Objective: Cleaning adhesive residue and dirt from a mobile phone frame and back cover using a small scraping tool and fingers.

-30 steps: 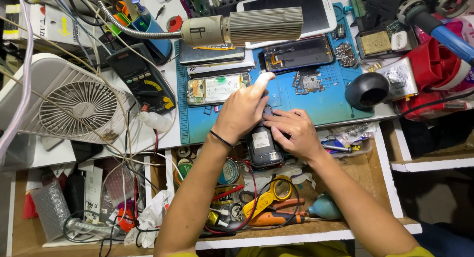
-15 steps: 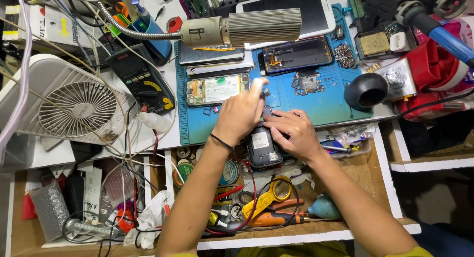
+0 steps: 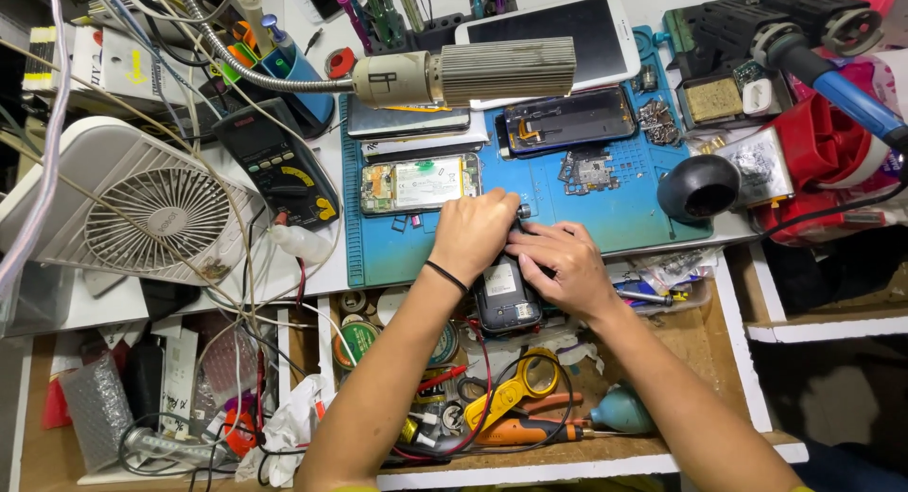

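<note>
— Where is the unit?
— The small dark phone sits at the front edge of the blue work mat, overhanging the open drawer.
— Hand positions?
— My left hand is curled over its top end; my right hand grips its side, fingers closed around it
</note>
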